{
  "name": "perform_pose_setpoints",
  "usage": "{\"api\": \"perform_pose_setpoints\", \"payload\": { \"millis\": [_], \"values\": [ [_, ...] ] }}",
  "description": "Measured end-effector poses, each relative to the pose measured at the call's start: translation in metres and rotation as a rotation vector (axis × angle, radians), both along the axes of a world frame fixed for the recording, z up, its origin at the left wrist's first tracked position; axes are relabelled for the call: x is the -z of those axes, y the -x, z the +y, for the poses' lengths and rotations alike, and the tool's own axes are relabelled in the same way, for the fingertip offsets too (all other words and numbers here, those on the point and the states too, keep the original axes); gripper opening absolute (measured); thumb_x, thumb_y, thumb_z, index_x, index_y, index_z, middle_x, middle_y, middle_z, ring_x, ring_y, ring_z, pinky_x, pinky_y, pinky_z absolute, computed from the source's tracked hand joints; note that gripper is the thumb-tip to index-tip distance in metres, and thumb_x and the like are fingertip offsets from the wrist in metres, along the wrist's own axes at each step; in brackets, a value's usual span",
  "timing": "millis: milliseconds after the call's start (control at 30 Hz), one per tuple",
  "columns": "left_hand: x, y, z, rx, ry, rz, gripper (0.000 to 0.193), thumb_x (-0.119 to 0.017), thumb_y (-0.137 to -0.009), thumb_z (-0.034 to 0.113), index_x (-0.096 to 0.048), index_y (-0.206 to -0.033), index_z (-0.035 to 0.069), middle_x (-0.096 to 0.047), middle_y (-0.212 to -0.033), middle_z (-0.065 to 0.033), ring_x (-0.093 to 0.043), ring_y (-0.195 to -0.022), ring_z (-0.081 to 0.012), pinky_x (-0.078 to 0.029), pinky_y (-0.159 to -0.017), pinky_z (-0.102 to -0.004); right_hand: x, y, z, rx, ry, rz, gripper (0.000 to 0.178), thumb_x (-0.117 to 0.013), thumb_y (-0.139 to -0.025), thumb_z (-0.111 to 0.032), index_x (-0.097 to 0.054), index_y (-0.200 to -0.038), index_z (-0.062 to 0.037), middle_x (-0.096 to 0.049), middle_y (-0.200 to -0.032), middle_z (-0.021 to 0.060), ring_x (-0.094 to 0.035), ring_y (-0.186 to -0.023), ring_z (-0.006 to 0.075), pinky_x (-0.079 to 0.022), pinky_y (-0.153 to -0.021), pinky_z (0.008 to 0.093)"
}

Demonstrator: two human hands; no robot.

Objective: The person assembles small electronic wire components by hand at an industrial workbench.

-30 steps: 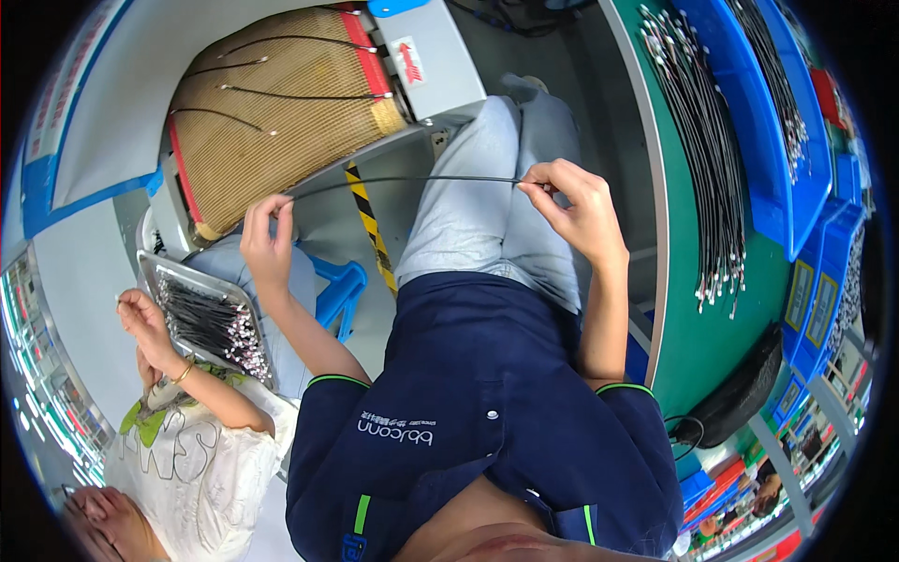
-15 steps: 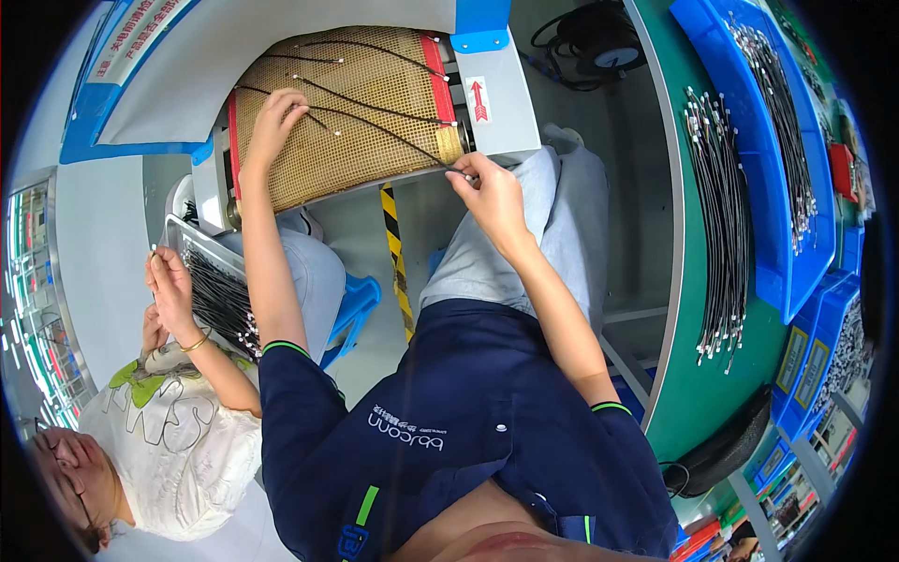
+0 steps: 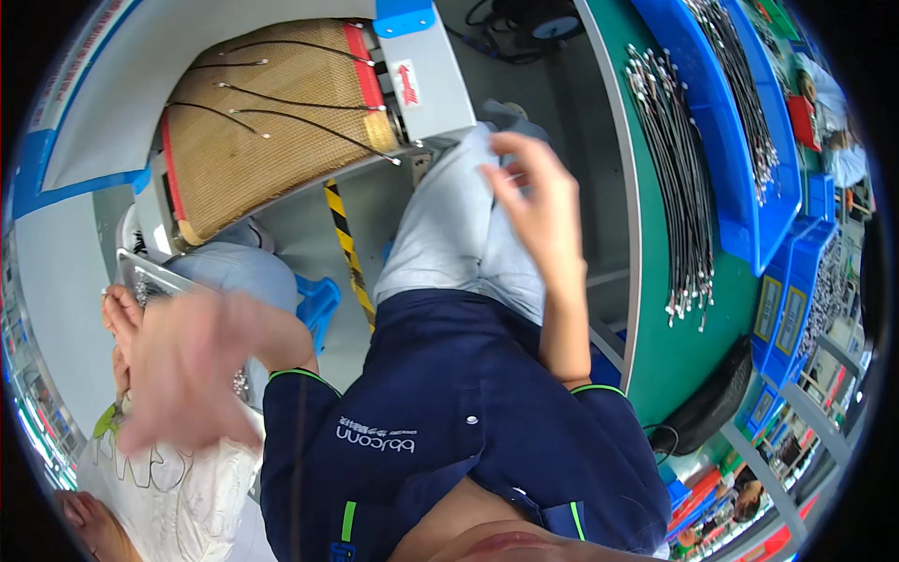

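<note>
My left hand (image 3: 192, 365) is raised at the lower left, away from the belt and smeared by motion, so its fingers do not read clearly. My right hand (image 3: 541, 201) hovers over my right leg, thumb and fingers apart, with nothing seen between them. Ahead, on a tan mesh conveyor belt (image 3: 253, 178) with red edges, lie several thin black cables with small white end connectors. The nearest black cable (image 3: 323, 136) runs slantwise, its right end reaching past the belt's front edge. Neither hand touches the cables.
At the left sits a co-worker (image 3: 178, 496) in a white shirt, hands raised beside a tray (image 3: 154, 269), partly hidden by my left hand. On the green table (image 3: 646, 365) at the right lie a bundle of black cables (image 3: 674, 178) and a blue bin (image 3: 740, 220) holding more.
Both hands have let go of the cable, which now lies on the belt. My left hand has swung back toward me; my right has moved right, off the belt's edge. The whole view has shifted.
</note>
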State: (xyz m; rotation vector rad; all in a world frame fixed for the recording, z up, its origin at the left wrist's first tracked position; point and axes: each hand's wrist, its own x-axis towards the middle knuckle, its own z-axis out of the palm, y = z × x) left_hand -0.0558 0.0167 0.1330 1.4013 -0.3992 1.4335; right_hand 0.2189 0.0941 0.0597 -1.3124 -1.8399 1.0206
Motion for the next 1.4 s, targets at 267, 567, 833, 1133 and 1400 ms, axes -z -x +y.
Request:
{"api": "perform_pose_setpoints", "payload": {
  "millis": [267,567,833,1133,1400],
  "values": [
    [-0.066,-0.089,-0.027,-0.338,-0.412,-0.43,0.017,-0.051,-0.09,0.007,-0.064,-0.093,-0.004,-0.066,-0.086,-0.012,-0.062,-0.079,-0.0213,-0.045,-0.092,-0.0356,-0.057,-0.172,0.01,0.761,-0.262,-0.499,0.025,-0.052,-0.09,-0.015,-0.062,-0.109,-0.0016,-0.064,-0.103,0.0157,-0.062,-0.093,0.026,-0.046,-0.084,0.0328],
    [-0.062,-0.095,-0.017,-0.376,-0.554,-0.34,0.016,-0.053,-0.084,0.002,-0.065,-0.091,-0.005,-0.067,-0.081,-0.0153,-0.062,-0.086,-0.021,-0.04,-0.1,-0.0379,-0.03,-0.205,0.017,0.754,0.081,-0.761,0.028,-0.049,-0.088,-0.014,-0.059,-0.11,0.0,-0.064,-0.099,0.02,-0.061,-0.094,0.0339,-0.046,-0.084,0.0382],
    [-0.01,-0.035,-0.029,-0.979,-0.34,0.327,0.013,-0.053,-0.085,0.005,-0.064,-0.087,0.0,-0.065,-0.085,-0.0122,-0.061,-0.085,-0.0216,-0.043,-0.092,-0.0359,-0.047,-0.194,0.013,0.884,-0.066,-0.638,0.018,-0.063,-0.082,-0.014,-0.066,-0.095,-0.0014,-0.068,-0.083,0.0115,-0.064,-0.076,0.0197,-0.048,-0.073,0.0318],
    [0.11,0.139,-0.028,-1.928,-0.235,1.914,0.011,-0.049,-0.076,0.001,-0.054,-0.085,0.004,-0.058,-0.091,-0.0085,-0.058,-0.085,-0.025,-0.048,-0.07,-0.0326,-0.08,-0.173,-0.007,0.902,-0.403,-0.305,0.015,-0.066,-0.082,-0.008,-0.068,-0.096,-0.0026,-0.065,-0.081,0.0033,-0.056,-0.065,0.0064,-0.043,-0.059,0.0195],
    [0.146,0.137,0.008,-1.794,-0.126,1.878,0.006,-0.049,-0.076,0.005,-0.049,-0.081,0.006,-0.055,-0.09,-0.0075,-0.055,-0.088,-0.0264,-0.045,-0.072,-0.0337,-0.084,-0.068,-0.041,0.307,-0.177,-0.314,0.017,-0.066,-0.074,0.002,-0.066,-0.09,-0.0061,-0.062,-0.082,0.005,-0.056,-0.062,0.0122,-0.043,-0.053,0.0232]
  ]
}}
